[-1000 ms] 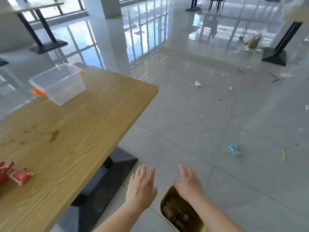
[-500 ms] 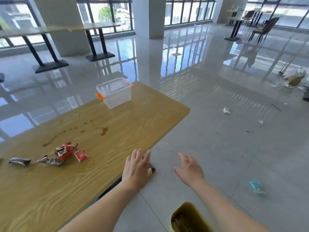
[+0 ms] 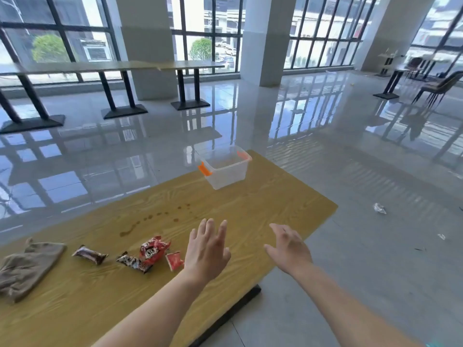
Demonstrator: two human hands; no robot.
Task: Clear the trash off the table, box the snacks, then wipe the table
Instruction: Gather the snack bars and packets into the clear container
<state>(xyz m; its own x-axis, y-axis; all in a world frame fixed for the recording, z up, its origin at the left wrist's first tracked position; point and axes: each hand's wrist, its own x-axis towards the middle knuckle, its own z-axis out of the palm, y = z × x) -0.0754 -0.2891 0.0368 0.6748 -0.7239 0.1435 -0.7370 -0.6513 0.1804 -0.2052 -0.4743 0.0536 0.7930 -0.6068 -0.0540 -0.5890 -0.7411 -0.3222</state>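
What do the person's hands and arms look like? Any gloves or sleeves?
No gloves: the left hand and right hand are bare, with no rings showing. The left forearm and right forearm are bare too, with no sleeve, watch or bracelet in view.

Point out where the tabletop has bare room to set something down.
Bare wood lies between the clear box and the stains, and along the near edge below the wrappers. Crowded: the strip from the cloth to the left hand.
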